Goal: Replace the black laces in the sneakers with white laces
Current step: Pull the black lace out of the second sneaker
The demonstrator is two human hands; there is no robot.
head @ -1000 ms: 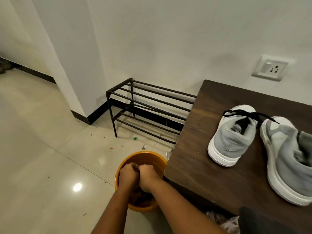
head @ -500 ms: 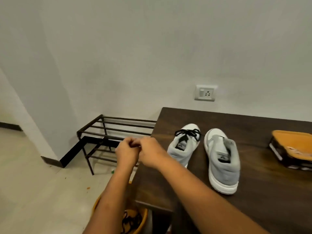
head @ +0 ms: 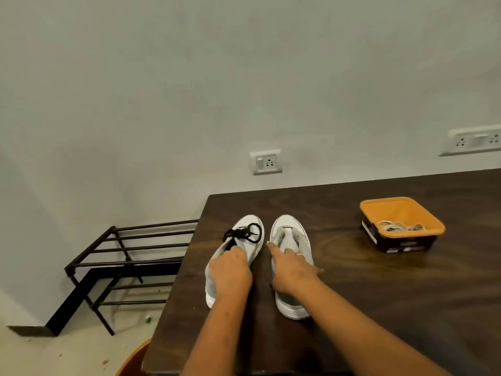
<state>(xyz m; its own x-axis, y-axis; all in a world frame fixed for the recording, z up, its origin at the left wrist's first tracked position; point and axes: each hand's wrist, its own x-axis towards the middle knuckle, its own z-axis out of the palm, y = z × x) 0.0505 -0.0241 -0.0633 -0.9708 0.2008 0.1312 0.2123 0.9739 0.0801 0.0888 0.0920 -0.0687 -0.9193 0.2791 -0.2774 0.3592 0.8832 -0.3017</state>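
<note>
Two grey and white sneakers stand side by side on the dark wooden table (head: 379, 294), toes toward the wall. The left sneaker (head: 214, 283) has a black lace (head: 245, 234) bunched loosely over its front. My left hand (head: 230, 272) lies on top of it, fingers curled down round its upper right behind the lace. The right sneaker (head: 287, 229) carries no lace. My right hand (head: 292, 270) rests on it with the index finger straight and the thumb spread. White laces (head: 395, 227) lie in an orange tray (head: 401, 206) at the far right.
A black metal shoe rack (head: 130, 256) stands on the floor left of the table. The rim of an orange bucket (head: 132, 359) shows below the table's near left corner. A wall socket (head: 266, 162) sits above the sneakers.
Both hands came up out of the orange bucket on the floor, passed over the table's corner pressed together, then parted and landed one on each sneaker. The view swung right.
</note>
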